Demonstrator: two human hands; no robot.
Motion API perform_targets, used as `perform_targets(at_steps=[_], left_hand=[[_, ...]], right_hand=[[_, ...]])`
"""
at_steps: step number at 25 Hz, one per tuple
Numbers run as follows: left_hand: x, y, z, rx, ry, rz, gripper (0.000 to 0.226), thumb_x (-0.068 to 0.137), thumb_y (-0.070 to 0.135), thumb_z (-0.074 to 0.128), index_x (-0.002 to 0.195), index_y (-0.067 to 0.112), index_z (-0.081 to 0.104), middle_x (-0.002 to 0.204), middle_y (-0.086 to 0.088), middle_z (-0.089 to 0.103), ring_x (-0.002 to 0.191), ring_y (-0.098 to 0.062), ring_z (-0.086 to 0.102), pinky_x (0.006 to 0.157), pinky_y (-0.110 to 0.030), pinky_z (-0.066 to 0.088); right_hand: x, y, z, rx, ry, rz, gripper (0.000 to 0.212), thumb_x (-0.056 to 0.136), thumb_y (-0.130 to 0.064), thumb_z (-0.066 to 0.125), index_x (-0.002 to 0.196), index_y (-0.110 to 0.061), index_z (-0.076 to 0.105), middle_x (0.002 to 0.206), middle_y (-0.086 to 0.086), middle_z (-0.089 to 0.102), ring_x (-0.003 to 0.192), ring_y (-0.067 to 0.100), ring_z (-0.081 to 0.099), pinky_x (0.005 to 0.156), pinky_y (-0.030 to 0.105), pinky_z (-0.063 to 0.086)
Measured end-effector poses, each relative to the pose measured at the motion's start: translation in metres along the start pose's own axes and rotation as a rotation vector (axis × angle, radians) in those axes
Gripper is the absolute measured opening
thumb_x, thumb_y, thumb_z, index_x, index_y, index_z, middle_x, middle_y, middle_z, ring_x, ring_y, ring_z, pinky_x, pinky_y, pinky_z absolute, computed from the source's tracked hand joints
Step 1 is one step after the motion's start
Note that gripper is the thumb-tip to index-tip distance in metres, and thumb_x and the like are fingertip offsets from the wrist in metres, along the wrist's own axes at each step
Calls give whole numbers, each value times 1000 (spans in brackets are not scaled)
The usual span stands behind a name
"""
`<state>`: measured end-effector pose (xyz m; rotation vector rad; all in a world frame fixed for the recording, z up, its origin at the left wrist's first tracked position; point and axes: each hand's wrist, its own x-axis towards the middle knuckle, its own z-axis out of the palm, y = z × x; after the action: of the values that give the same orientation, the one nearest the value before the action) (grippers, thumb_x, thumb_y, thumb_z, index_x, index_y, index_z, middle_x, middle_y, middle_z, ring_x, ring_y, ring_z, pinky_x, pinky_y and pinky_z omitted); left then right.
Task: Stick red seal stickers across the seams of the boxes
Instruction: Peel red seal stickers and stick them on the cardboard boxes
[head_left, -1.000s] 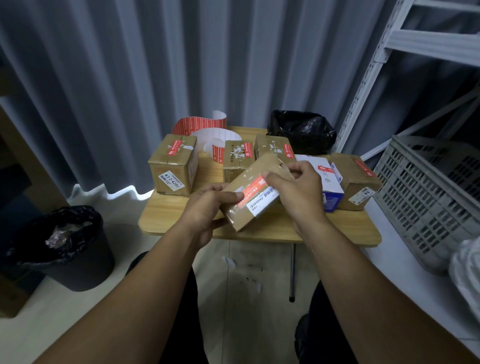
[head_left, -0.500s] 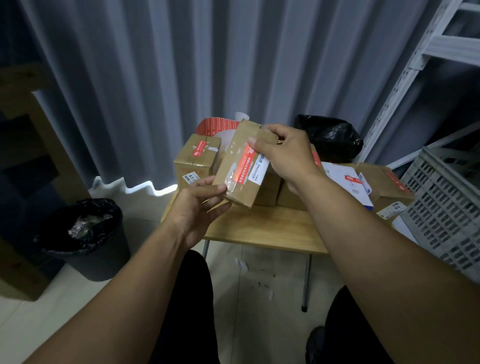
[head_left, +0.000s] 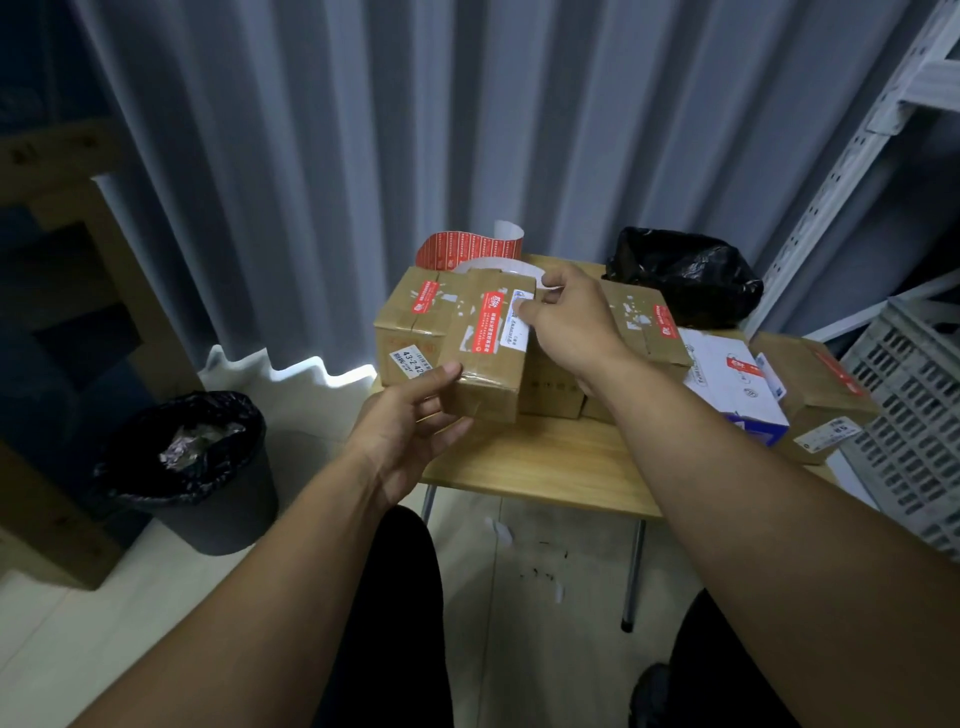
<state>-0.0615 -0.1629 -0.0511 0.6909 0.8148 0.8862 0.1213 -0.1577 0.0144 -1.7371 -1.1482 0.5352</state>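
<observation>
On the floor off the table's left edge, a dark round waste bin lined with black plastic. Next, the left hand, pinching the lower near corner of a small brown cardboard box, thumb on its front face and fingers beneath. Held tilted over the front left part of the light wooden table, just beside a second brown carton at the rear left corner. Cannot tell whether resting on the tabletop or lifted clear.

Worn kraft board, glossy with clear tape and flecked with scraps of torn white paper. Along the top seam, a red seal sticker with white print, apparently lying flat. Beside it, a white address label.

Further right, the right hand, gripping the box's far top edge, fingers curled over, thumb on the label.

Probably the close of this box's sealing, the sticker already on. Calls next for lowering the box flat among the others and letting go with both hands. After that, likely a fresh seal from the curled red sticker strip at the far edge, if any box lacks one. Hard to say: the tan carton behind the right hand, the white and blue box and the brown carton near the right edge all showing red seals.
</observation>
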Motion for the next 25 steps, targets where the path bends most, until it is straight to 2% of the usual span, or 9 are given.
perform_targets(at_steps=[2,5,7,12,16,21,23,25], left_hand=[[3,0,1,-5,21,11,46,83,24,77,126,12,64,99,-8,77,91,-23,74,90,-39,60],[6,0,4,-13,53,32,42,85,26,76,124,15,64,96,-6,77,94,-23,72,92,-42,59],[8,-3,6,-8,64,24,42,84,26,76,123,18,63,100,-7,76,99,-24,71,91,-41,60],[18,-10,10,22,79,-18,42,84,29,79,122,23,63,110,-8,73,105,-26,70,81,-37,62],[33,-16,13,97,148,-48,51,79,38,84,122,20,64,118,-8,69,105,-28,70,70,-36,64],[52,-19,16,196,232,-13,61,79,44,83,130,23,57,123,-1,66,108,-25,66,63,-32,60],[57,-23,16,222,273,4,56,81,41,82,127,21,57,118,0,66,106,-24,65,71,-36,61],[65,-29,14,255,315,48,45,81,40,82,115,21,60,112,0,67,105,-25,64,88,-43,58]], right_hand=[[1,3,-1,19,-10,16,26,93,-20,67,117,-15,56,108,-1,69,91,15,70,72,31,56],[3,8,-5,36,-31,16,12,93,-18,69,102,-15,63,109,0,71,97,16,69,82,38,59],[1,8,-9,19,-41,-8,4,94,-15,67,91,-18,65,106,-2,69,92,12,66,77,34,58],[0,12,-14,-68,-30,-2,21,95,-2,54,85,-16,66,84,-7,62,74,8,59,53,18,46],[4,17,-20,-59,-32,6,29,92,-1,54,77,-24,63,81,-7,63,80,14,60,67,28,49],[10,22,-22,-77,-41,1,23,91,-5,59,79,-24,64,85,-6,65,82,15,61,67,30,48],[13,23,-23,-91,-35,2,22,92,-6,59,82,-25,65,91,-3,67,86,18,62,68,29,47],[17,24,-24,-109,-20,9,25,93,-3,56,86,-25,65,105,-1,68,98,19,63,75,31,52]])
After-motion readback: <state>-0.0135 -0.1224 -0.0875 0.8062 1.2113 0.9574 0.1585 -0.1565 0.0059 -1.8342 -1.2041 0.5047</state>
